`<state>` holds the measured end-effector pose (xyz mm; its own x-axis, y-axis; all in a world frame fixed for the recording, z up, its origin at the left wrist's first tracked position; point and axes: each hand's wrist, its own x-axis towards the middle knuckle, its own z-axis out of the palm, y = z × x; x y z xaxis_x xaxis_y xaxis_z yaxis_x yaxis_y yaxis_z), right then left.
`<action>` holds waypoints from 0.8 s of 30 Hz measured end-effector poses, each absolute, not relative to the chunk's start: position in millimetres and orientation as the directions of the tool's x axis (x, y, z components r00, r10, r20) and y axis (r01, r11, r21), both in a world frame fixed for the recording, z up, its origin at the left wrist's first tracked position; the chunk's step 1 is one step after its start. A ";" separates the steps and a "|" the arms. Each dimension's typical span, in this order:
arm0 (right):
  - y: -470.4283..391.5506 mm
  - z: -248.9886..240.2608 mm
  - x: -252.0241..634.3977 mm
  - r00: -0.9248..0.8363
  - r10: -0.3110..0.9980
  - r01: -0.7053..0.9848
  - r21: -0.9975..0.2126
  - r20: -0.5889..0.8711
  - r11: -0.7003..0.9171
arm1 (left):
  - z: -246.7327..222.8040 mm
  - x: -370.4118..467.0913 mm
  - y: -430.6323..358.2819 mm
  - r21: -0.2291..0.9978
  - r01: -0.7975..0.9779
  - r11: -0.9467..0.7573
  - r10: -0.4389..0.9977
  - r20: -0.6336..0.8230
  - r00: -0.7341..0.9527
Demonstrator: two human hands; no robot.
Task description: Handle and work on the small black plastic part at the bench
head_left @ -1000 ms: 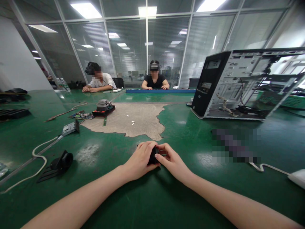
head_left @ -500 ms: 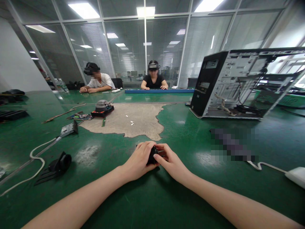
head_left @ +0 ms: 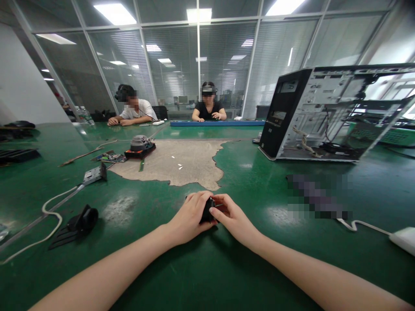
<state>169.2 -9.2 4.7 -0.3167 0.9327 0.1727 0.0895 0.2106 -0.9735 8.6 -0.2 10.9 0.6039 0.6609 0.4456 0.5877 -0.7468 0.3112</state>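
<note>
A small black boxy part [head_left: 207, 211] sits low over the green tabletop [head_left: 207, 276], straight in front of me. My left hand [head_left: 189, 218] is wrapped over its top and left side, hiding most of it, so I cannot tell its exact kind. From the right, my right hand [head_left: 231, 218] pinches the part's right edge between thumb and fingers. Both hands are closed on the same thing. To the left lies a black plastic bracket with a round ring [head_left: 79, 224], apart from my hands.
An open computer case [head_left: 285, 116] stands at the right. A blurred dark strip [head_left: 316, 196] with a white cable lies nearer. Left of centre are a CPU cooler [head_left: 140, 147], a circuit board [head_left: 112, 157] and a metal bracket [head_left: 94, 173]. Two people sit beyond a blue bar [head_left: 217, 123].
My hands and the black part stay almost in place. Across the table, the person in black has raised one hand a little. The view has shifted very slightly.
</note>
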 end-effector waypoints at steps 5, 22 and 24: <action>-12.5 9.7 170.0 -0.350 0.906 0.068 -0.958 0.240 0.280 | 10.2 6.9 -0.7 0.292 0.589 -0.753 0.653 0.440 0.616; -12.4 9.0 169.8 -0.335 0.901 0.070 -0.946 0.276 0.315 | 9.8 6.2 -1.0 0.283 0.583 -0.762 0.642 0.452 0.619; -12.2 8.3 170.2 -0.330 0.902 0.047 -0.949 0.280 0.312 | 9.6 6.3 -0.8 0.283 0.586 -0.759 0.644 0.454 0.616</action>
